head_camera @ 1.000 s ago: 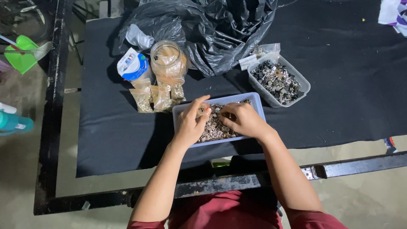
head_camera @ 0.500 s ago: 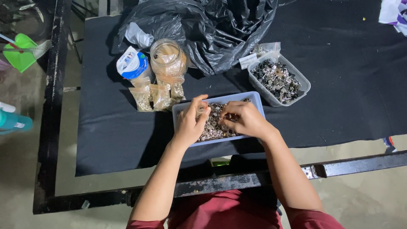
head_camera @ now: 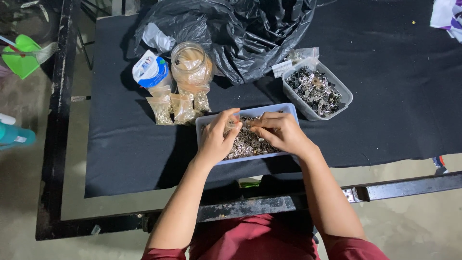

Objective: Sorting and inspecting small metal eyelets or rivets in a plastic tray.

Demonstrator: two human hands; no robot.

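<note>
Both hands over the pale blue tray (head_camera: 208, 121) of small metal fasteners (head_camera: 245, 142), centre of worktop (head_camera: 125, 154). Left hand (head_camera: 216, 139) pinched shut on a small clear piece (head_camera: 232, 122), looks like a tiny bag, hard to confirm. Right hand (head_camera: 284, 132) curled, fingertips pinching something tiny at tray's 12 o'clock edge, item not resolvable. Probably bagging fasteners: best kept low over tray so drops land back in, bag mouth held open with left thumb, one piece fed at a time. Filled small bags (head_camera: 175, 108) at 10 o'clock of tray, glass jar (head_camera: 192, 65) behind them. Second clear tub (head_camera: 344, 91) of darker metal parts at 2 o'clock. Black plastic sack (head_camera: 240, 33) at 12. Black cloth over dark metal frame (head_camera: 53, 144), concrete floor (head_camera: 19, 192) below, green item (head_camera: 19, 55) at far 9 o'clock.
</note>
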